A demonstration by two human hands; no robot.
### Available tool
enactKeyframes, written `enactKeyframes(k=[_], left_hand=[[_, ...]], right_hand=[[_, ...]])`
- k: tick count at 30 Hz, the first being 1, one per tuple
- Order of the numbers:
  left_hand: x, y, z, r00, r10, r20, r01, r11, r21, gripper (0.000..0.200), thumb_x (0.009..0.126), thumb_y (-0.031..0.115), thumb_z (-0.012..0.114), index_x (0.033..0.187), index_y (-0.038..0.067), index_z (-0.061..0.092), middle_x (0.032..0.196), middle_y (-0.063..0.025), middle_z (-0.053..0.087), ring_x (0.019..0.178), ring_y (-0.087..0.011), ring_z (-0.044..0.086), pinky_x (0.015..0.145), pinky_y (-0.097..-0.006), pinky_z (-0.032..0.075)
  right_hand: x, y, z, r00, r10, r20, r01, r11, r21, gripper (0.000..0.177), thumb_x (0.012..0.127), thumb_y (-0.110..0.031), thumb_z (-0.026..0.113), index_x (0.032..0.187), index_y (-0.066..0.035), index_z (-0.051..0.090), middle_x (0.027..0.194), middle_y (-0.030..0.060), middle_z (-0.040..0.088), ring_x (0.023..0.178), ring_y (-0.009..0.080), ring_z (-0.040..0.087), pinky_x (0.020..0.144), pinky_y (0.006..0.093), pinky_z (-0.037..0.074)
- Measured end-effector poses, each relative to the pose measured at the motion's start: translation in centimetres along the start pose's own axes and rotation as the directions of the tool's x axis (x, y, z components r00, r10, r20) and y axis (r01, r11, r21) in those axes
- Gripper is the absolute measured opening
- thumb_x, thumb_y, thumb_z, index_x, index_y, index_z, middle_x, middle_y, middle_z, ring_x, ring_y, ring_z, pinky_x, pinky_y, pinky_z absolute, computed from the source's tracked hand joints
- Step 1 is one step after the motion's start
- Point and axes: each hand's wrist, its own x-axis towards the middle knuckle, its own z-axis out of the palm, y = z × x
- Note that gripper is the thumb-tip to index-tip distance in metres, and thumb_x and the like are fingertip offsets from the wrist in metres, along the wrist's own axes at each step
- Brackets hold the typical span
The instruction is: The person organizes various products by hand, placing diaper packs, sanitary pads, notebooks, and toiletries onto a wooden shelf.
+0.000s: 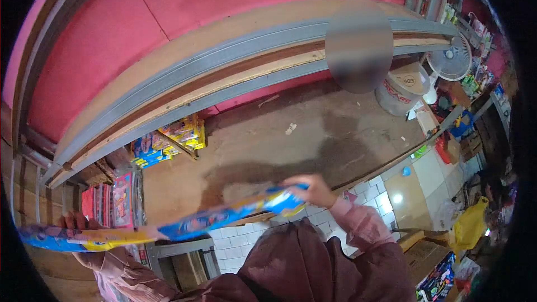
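A long strip of shiny blue-and-yellow packets (210, 221) stretches across in front of my body, bending near its middle. My right hand (313, 190) grips its right end, with the fingers closed over the top edge. Toward the far left, my left hand (81, 223) holds the other part of the strip, its fingertips showing above the upper edge and the rest mostly behind it. The print on the packets is too smeared to read. Beyond the strip lies the brown wooden shelf board (268, 128), with my shadow on it.
Blue-and-yellow packets (170, 140) lie stacked at the shelf's left, with a wooden stick on them. Wrapped pink packs (120, 198) stand nearer. A metal-edged upper shelf (196, 72) crosses above. A white bucket (400, 89) and a fan (449, 56) stand right, over a tiled floor (240, 246).
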Motion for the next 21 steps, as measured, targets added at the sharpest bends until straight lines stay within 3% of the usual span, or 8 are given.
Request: enactKeyframes(k=[1,3,6,7,10,14,17,21], left_hand=[[-0.4,-1.7,1.3,0.995,0.044,-0.092,-0.038,0.997,0.062,0.039,0.087,0.027,0.057,0.114,0.003,0.043,0.096,-0.0058,0.046,0.086,-0.0199,0.050,0.084,-0.0332,0.043],[-0.2,-4.9,-3.8,0.984,-0.055,-0.168,0.070,0.994,0.087,0.039,0.087,0.029,0.057,0.113,0.003,0.044,0.099,-0.0073,0.048,0.089,-0.0220,0.051,0.085,-0.0355,0.044],[-0.5,-11.5,-12.8,0.954,-0.269,-0.130,0.278,0.959,0.058,0.037,0.088,0.031,0.057,0.111,0.004,0.046,0.104,-0.0094,0.050,0.093,-0.0253,0.053,0.086,-0.0390,0.045],[-0.7,-13.9,-15.7,0.937,-0.335,-0.098,0.341,0.939,0.051,0.037,0.088,0.032,0.057,0.111,0.004,0.047,0.105,-0.0101,0.050,0.094,-0.0264,0.053,0.086,-0.0401,0.046],[-2.4,-21.4,-24.5,0.866,-0.498,0.041,0.496,0.867,0.046,0.036,0.088,0.034,0.056,0.109,0.005,0.049,0.110,-0.0123,0.053,0.098,-0.0296,0.055,0.088,-0.0436,0.047],[-5.3,-30.8,-33.2,0.728,-0.561,0.394,0.578,0.812,0.088,0.036,0.088,0.037,0.056,0.107,0.007,0.052,0.116,-0.0152,0.055,0.103,-0.0339,0.057,0.090,-0.0482,0.049],[-5.3,-33.0,-32.6,0.514,-0.474,0.715,0.651,0.758,0.035,0.048,0.091,0.044,0.051,0.122,0.007,0.051,0.120,-0.0162,0.055,0.103,-0.0312,0.056,0.094,-0.0471,0.046],[-5.9,-32.7,-33.7,0.430,-0.608,0.668,0.772,0.631,0.077,0.050,0.091,0.047,0.050,0.122,0.008,0.051,0.120,-0.0160,0.055,0.103,-0.0308,0.057,0.093,-0.0466,0.047]], right_hand=[[0.0,-0.1,-1.5,0.989,-0.061,-0.138,0.080,0.987,0.137,0.027,0.085,-0.010,0.060,0.111,-0.005,0.065,0.105,0.0108,0.068,0.096,0.0132,0.062,0.082,0.0307,0.050],[0.5,-1.0,-4.4,0.931,-0.138,-0.339,0.158,0.987,0.034,0.029,0.080,-0.003,0.061,0.108,-0.007,0.067,0.102,0.0098,0.068,0.094,0.0172,0.064,0.085,0.0323,0.049],[0.5,-1.4,-6.0,0.858,-0.329,-0.394,0.106,0.864,-0.491,0.036,0.072,0.002,0.061,0.106,-0.009,0.068,0.103,0.0096,0.068,0.092,0.0236,0.063,0.089,0.0336,0.045],[0.6,-0.3,-5.6,0.842,-0.374,-0.389,0.132,0.841,-0.524,0.041,0.065,0.000,0.063,0.105,-0.012,0.068,0.107,0.0091,0.066,0.095,0.0287,0.060,0.096,0.0373,0.041],[0.1,4.2,-1.5,0.889,-0.277,-0.365,-0.043,0.742,-0.669,0.041,0.066,-0.005,0.067,0.106,-0.016,0.068,0.111,0.0049,0.065,0.106,0.0260,0.057,0.100,0.0428,0.037],[-1.2,10.2,5.6,0.946,0.156,-0.284,-0.324,0.453,-0.831,0.044,0.070,-0.025,0.071,0.113,-0.022,0.064,0.121,0.0018,0.059,0.118,0.0259,0.050,0.104,0.0490,0.031],[-2.2,11.0,8.2,0.937,0.057,-0.344,-0.320,0.529,-0.786,0.047,0.070,-0.031,0.071,0.115,-0.020,0.063,0.125,0.0053,0.056,0.118,0.0284,0.049,0.104,0.0470,0.033],[-2.6,12.4,7.2,0.767,-0.016,-0.641,-0.429,0.731,-0.531,0.048,0.071,-0.030,0.071,0.115,-0.013,0.062,0.123,0.0115,0.057,0.114,0.0307,0.052,0.097,0.0450,0.039]])
